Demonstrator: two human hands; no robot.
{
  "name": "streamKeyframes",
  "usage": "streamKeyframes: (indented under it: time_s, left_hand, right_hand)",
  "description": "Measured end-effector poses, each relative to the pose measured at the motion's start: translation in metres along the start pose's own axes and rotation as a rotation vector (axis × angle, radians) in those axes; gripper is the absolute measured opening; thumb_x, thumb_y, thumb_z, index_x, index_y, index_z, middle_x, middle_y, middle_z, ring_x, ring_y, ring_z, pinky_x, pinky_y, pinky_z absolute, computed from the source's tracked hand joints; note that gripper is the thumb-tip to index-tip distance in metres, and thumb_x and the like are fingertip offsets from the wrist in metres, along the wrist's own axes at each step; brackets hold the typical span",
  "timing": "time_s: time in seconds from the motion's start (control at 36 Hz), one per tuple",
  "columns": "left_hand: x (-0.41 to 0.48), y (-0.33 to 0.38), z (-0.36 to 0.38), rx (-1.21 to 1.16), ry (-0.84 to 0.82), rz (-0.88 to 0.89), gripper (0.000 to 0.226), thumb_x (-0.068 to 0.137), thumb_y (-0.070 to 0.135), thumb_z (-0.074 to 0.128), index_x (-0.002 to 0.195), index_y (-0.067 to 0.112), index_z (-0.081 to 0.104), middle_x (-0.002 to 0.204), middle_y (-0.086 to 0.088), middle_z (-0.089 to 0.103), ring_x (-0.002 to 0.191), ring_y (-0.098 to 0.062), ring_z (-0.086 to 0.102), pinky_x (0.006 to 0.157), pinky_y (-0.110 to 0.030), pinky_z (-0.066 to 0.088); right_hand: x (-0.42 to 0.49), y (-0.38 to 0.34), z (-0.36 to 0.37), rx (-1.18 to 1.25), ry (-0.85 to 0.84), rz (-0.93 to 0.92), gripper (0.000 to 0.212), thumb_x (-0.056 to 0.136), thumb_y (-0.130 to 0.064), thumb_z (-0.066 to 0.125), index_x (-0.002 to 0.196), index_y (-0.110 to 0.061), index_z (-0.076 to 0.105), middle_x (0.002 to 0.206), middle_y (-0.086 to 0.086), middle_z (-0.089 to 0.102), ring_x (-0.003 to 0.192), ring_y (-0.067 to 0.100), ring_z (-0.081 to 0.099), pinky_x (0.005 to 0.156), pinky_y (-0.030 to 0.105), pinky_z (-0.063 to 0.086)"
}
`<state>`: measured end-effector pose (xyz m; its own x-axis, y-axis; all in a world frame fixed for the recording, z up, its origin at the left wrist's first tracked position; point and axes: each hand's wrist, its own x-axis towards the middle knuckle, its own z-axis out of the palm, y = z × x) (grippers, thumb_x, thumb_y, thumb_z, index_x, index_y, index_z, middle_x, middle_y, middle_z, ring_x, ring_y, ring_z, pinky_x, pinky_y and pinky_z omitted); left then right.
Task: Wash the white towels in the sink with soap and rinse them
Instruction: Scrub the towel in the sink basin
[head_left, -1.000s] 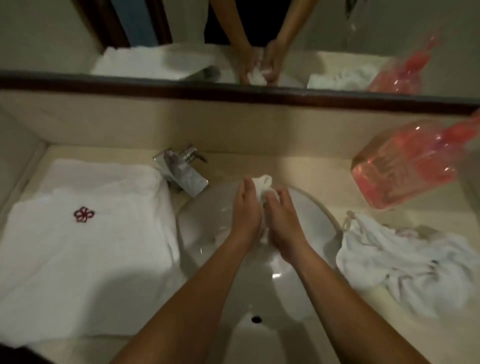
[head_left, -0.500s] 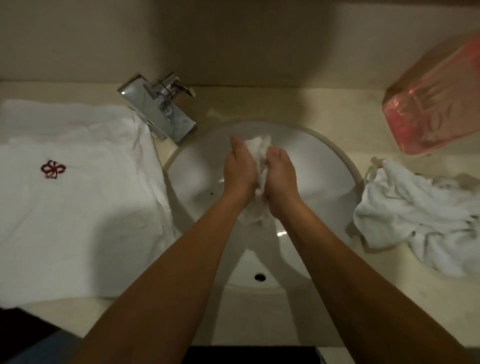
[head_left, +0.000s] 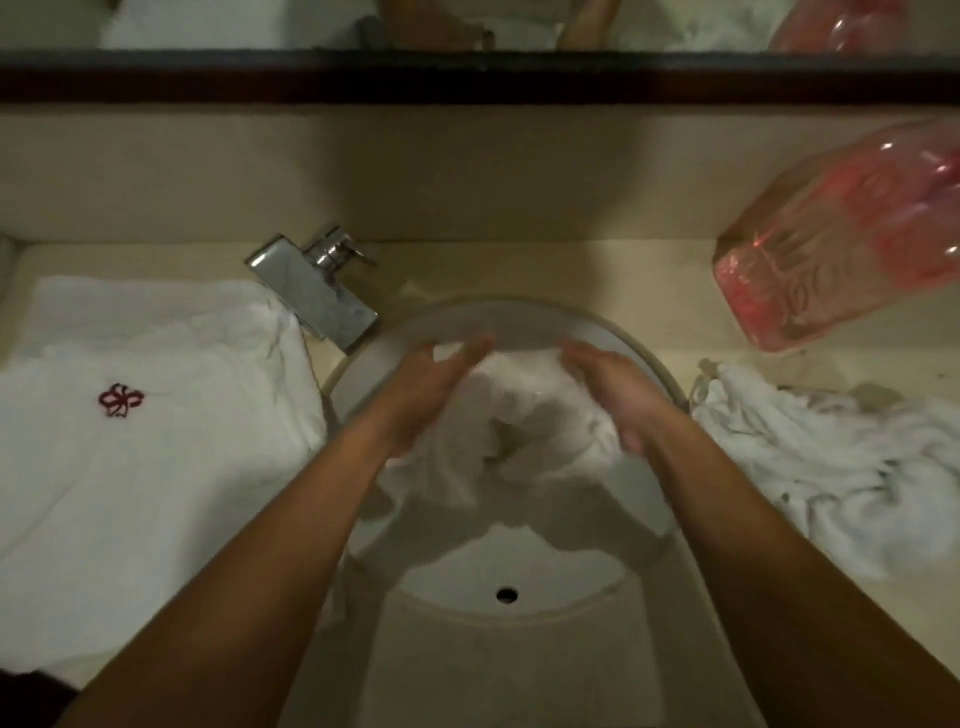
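Note:
A wet white towel lies bunched in the round white sink, spread between my two hands. My left hand rests on the towel's left side with its fingers stretched out and blurred. On the right side, my right hand has its fingers curled down into the cloth and grips it. A pink soap bottle stands on the counter at the far right. The towel hides the drain; only the overflow hole shows near the front rim.
A chrome faucet stands at the sink's back left. A folded white towel with a red emblem covers the counter on the left. Right of the sink lies a crumpled white towel. A dark mirror frame runs along the wall.
My hands were pressed together, wringing the towel in a tight wad. They have moved apart, and the towel has opened out between them in the sink.

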<state>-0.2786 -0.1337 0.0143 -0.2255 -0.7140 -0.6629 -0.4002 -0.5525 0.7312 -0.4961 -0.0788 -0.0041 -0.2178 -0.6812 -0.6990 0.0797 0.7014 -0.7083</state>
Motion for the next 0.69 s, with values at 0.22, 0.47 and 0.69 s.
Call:
streamKeyframes:
  time_s: [0.22,0.47,0.69]
  left_hand:
    - [-0.017,-0.001,-0.036,0.924,-0.117,0.164,0.065,0.071,0.088,0.066,0.089,0.026,0.067,0.090,0.005,0.069,0.082,-0.015,0.062,0.078,-0.038,0.050]
    - [-0.044,-0.008,-0.049,0.659,-0.015,0.290,0.071,0.071,0.096,0.060,0.104,0.033,0.060,0.098,0.018,0.061,0.088,-0.003,0.060,0.075,-0.030,0.050]
    - [-0.014,-0.028,-0.027,0.325,0.037,0.064,0.054,0.103,0.068,0.048,0.104,0.022,0.076,0.101,0.007,0.072,0.098,-0.019,0.067,0.089,-0.034,0.050]
  right_hand:
    - [-0.048,-0.053,-0.044,-0.454,-0.215,0.057,0.055,0.073,-0.049,0.094,0.115,-0.017,0.079,0.106,0.010,0.081,0.098,0.029,0.078,0.097,0.046,0.059]
    - [-0.076,-0.070,-0.056,0.142,-0.495,0.042,0.038,0.090,-0.011,0.075,0.126,0.002,0.072,0.130,0.030,0.068,0.111,0.042,0.070,0.092,0.048,0.061]
    - [-0.031,-0.025,-0.037,-0.151,0.038,-0.098,0.019,0.098,-0.017,0.075,0.114,-0.006,0.076,0.108,0.021,0.079,0.095,0.034,0.076,0.090,0.049,0.061]
